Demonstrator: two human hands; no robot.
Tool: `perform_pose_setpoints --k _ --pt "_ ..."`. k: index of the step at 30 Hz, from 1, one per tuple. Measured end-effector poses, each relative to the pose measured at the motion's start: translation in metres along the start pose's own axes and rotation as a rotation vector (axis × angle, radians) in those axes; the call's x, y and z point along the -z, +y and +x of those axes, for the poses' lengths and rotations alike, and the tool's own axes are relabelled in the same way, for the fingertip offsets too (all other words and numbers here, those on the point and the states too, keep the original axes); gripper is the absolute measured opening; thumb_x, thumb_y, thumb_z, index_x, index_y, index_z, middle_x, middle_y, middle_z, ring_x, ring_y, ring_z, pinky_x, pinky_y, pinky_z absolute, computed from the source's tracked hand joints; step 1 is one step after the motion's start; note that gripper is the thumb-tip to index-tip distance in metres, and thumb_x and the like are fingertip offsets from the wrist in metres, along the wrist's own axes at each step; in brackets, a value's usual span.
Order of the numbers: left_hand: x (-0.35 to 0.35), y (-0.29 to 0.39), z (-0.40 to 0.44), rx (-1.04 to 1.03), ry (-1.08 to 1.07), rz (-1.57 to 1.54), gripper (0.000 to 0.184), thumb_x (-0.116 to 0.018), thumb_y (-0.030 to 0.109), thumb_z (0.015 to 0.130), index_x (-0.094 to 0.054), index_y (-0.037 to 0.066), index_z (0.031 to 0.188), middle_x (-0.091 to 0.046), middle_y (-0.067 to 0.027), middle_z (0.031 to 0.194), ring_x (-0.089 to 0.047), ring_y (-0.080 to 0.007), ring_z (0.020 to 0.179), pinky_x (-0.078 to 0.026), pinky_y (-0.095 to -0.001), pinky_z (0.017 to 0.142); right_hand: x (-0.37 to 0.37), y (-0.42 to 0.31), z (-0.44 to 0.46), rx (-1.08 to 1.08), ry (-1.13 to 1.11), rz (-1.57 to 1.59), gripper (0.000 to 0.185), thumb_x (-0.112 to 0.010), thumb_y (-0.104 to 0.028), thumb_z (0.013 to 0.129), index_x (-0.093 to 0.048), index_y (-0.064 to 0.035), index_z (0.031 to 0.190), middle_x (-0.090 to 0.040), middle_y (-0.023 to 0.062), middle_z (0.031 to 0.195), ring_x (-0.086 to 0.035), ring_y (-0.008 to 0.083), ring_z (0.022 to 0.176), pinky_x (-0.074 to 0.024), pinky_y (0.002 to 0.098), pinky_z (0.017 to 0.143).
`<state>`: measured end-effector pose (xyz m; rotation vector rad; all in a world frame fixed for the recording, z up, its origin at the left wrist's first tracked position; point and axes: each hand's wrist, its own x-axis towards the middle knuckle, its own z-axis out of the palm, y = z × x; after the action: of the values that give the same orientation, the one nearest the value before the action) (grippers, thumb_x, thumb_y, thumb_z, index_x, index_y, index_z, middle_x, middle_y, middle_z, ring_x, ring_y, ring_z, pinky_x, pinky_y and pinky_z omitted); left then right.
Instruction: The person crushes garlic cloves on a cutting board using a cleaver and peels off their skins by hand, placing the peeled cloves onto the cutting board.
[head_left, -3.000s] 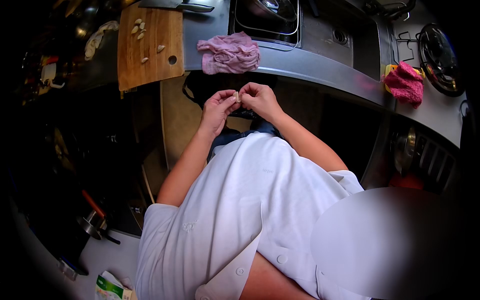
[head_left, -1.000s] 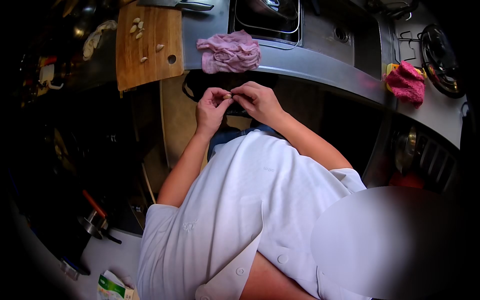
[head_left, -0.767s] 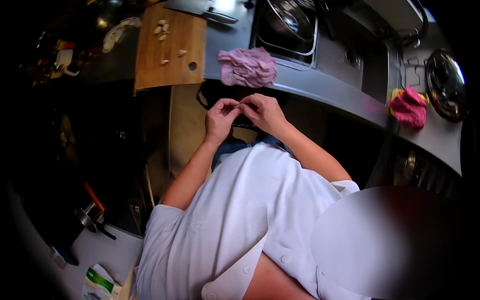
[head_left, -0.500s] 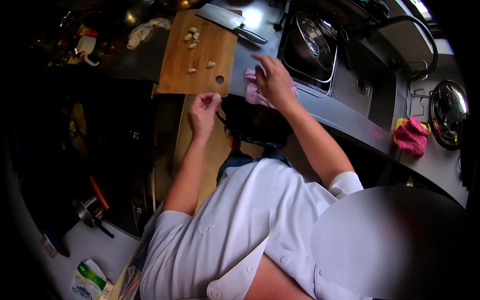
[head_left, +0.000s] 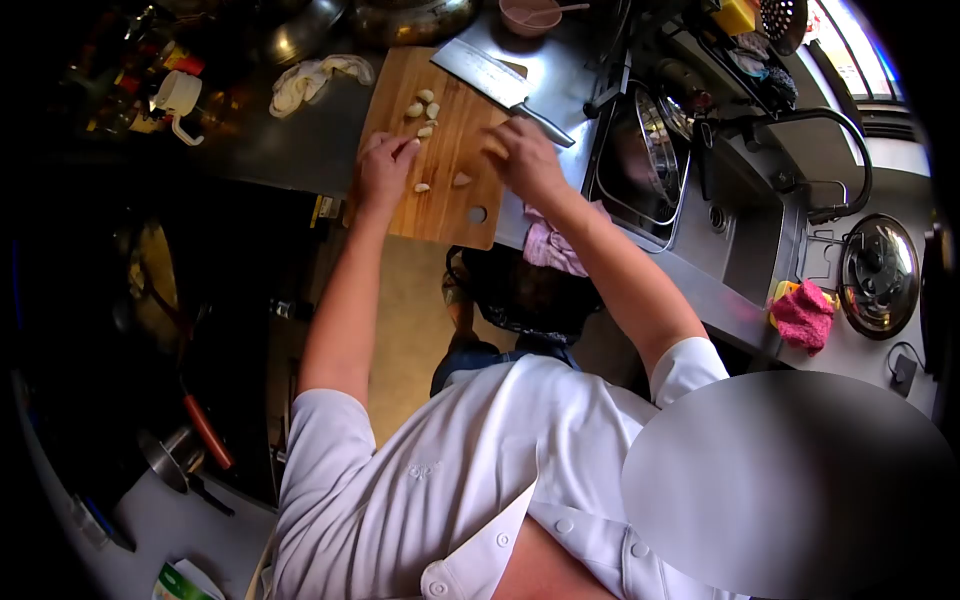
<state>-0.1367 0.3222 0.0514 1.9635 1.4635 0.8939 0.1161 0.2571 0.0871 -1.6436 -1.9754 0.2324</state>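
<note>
My left hand [head_left: 384,172] is over the left side of a wooden cutting board [head_left: 450,215], its fingers drawn together beside a small cluster of peeled garlic cloves [head_left: 415,109]. A garlic clove seems to be between its fingertips, mostly hidden. Two more pieces, a garlic clove [head_left: 422,187] and a pinkish clove [head_left: 462,180], lie nearer me. Over the board's right edge is my right hand [head_left: 525,160], fingers bent and smeared by motion. Just beyond it a cleaver [head_left: 485,72] lies across the board's far corner, handle pointing right.
A pink cloth [head_left: 555,245] hangs at the counter edge, above a black bin bag [head_left: 525,290]. Right of the board are a rack with a metal bowl [head_left: 650,160] and a sink [head_left: 750,230]. A whitish cloth [head_left: 315,82] lies left; a pink bowl [head_left: 530,18] stands behind.
My left hand has moved forward from the board's near edge to the garlic cluster. My right hand has shifted from above the pink cloth to the board's right edge. The view has tilted forward.
</note>
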Motion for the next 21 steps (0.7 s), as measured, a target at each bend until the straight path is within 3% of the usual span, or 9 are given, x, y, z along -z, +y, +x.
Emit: perform_pose_setpoints --k 3,6,7,9,14,15,16,18,21 --pt "0.007 0.011 -0.016 -0.026 0.22 -0.057 0.025 -0.073 0.021 0.098 -0.074 0.002 0.115 -0.072 -0.0098 0.093 -0.071 -0.0245 0.083 -0.056 -0.0332 0.078 -0.016 -0.026 -0.019 0.004 -0.171 0.18 0.039 -0.082 -0.015 0.076 -0.073 -0.0128 0.114 -0.067 0.013 0.109 -0.066 0.036 0.102 -0.0551 0.0432 0.09" --pt "0.01 0.046 -0.067 0.133 0.245 -0.183 0.021 -0.068 0.019 0.102 -0.074 0.002 0.113 -0.073 -0.0088 0.09 -0.069 -0.022 0.078 -0.055 -0.0339 0.076 -0.036 -0.022 -0.035 0.002 -0.199 0.201 0.037 -0.078 -0.004 0.072 -0.073 -0.0095 0.109 -0.066 0.012 0.101 -0.067 0.0371 0.097 -0.0564 0.0429 0.084" --pt "0.006 0.057 -0.086 0.168 0.236 -0.285 0.018 -0.065 0.017 0.104 -0.072 0.002 0.112 -0.072 -0.0059 0.086 -0.065 -0.0156 0.072 -0.055 -0.0321 0.071 -0.038 -0.023 -0.035 -0.043 -0.175 0.213 0.035 -0.078 -0.004 0.073 -0.073 -0.0079 0.108 -0.067 0.0134 0.099 -0.067 0.0381 0.094 -0.0567 0.043 0.083" --pt "0.006 0.086 -0.118 0.538 0.008 -0.496 0.019 -0.063 0.016 0.106 -0.07 0.003 0.117 -0.07 -0.0017 0.087 -0.061 -0.0073 0.074 -0.052 -0.0247 0.067 -0.038 -0.028 -0.041 -0.14 -0.13 0.237 0.031 -0.077 -0.003 0.075 -0.072 -0.0046 0.106 -0.069 0.0161 0.094 -0.069 0.0401 0.09 -0.0574 0.0433 0.081" --pt "-0.03 0.111 -0.154 0.572 -0.053 -0.897 0.029 -0.054 0.0 0.107 -0.058 -0.006 0.135 -0.07 -0.012 0.121 -0.068 -0.017 0.107 -0.059 -0.0317 0.096 0.018 -0.067 -0.064 -0.544 -0.289 0.709 0.018 -0.075 -0.01 0.092 -0.07 0.0045 0.101 -0.074 0.0143 0.086 -0.073 0.0241 0.075 -0.0587 0.0339 0.071" --pt "-0.032 0.113 -0.159 0.546 -0.067 -0.926 0.029 -0.054 0.0 0.107 -0.057 -0.006 0.135 -0.069 -0.0123 0.122 -0.068 -0.0171 0.108 -0.059 -0.0316 0.096 0.026 -0.072 -0.073 -0.633 -0.306 0.81 0.02 -0.074 -0.012 0.095 -0.069 0.0061 0.1 -0.075 0.0131 0.085 -0.073 0.0198 0.074 -0.0586 0.0316 0.069" --pt "-0.036 0.115 -0.162 0.514 -0.084 -0.957 0.029 -0.055 -0.001 0.106 -0.057 -0.006 0.135 -0.069 -0.0126 0.123 -0.068 -0.0172 0.109 -0.059 -0.0314 0.096 0.018 -0.061 -0.089 -0.683 -0.302 0.991 0.022 -0.073 -0.016 0.099 -0.07 0.0054 0.1 -0.072 0.0053 0.083 -0.068 0.0104 0.073 -0.0568 0.0266 0.067" --pt "-0.047 0.122 -0.169 0.5 -0.068 -1.043 0.027 -0.064 0.002 0.102 -0.063 -0.005 0.128 -0.073 -0.0088 0.114 -0.071 -0.0138 0.099 -0.06 -0.0276 0.09 0.041 -0.063 -0.104 -0.758 -0.28 1.06 0.021 -0.073 -0.017 0.099 -0.07 0.0037 0.099 -0.071 0.0038 0.083 -0.067 0.0102 0.072 -0.0556 0.0257 0.066" --pt "-0.048 0.134 -0.177 0.477 -0.223 -0.999 0.023 -0.068 0.002 0.101 -0.067 -0.004 0.123 -0.074 -0.0071 0.109 -0.072 -0.0138 0.095 -0.06 -0.0278 0.089 0.064 -0.055 -0.136 -0.814 -0.288 1.074 0.02 -0.073 -0.019 0.1 -0.07 0.0008 0.099 -0.07 0.0018 0.082 -0.063 0.0084 0.07 -0.0526 0.0238 0.063"
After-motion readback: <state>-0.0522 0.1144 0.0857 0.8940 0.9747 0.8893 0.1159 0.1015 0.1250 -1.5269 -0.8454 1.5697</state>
